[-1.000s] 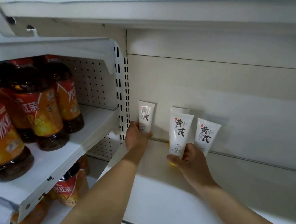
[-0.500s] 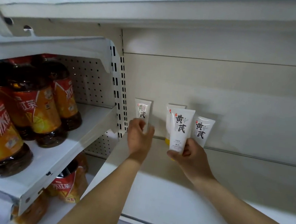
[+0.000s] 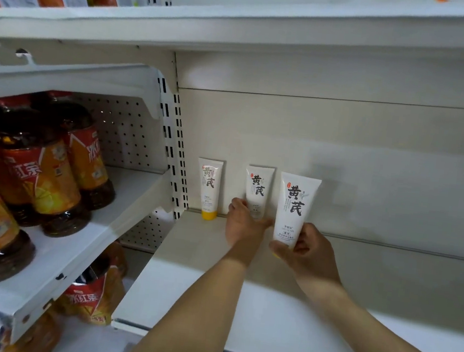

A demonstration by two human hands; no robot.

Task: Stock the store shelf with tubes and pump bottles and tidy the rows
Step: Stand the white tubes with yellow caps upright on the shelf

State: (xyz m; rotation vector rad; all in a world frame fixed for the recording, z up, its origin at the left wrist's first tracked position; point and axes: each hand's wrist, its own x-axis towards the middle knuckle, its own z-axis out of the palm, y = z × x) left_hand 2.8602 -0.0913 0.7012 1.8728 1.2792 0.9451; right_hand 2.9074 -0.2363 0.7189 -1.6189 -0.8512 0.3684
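Right hand [image 3: 307,254] pinching the lower end of a white tube [image 3: 294,208] — held upright, just above the shelf [image 3: 268,308]; left hand [image 3: 244,226] curled round the base of a second tube [image 3: 257,191] by the back panel. Third tube [image 3: 209,187] standing on its yellow cap further left — apart from both hands; tea bottles [image 3: 39,172] on the neighbouring shelf.

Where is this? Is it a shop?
Most likely a shop. White metal shelves hold rows of the same iced tea bottles and matching white tubes. The right hand holds one more tube, as if stocking the shelf.
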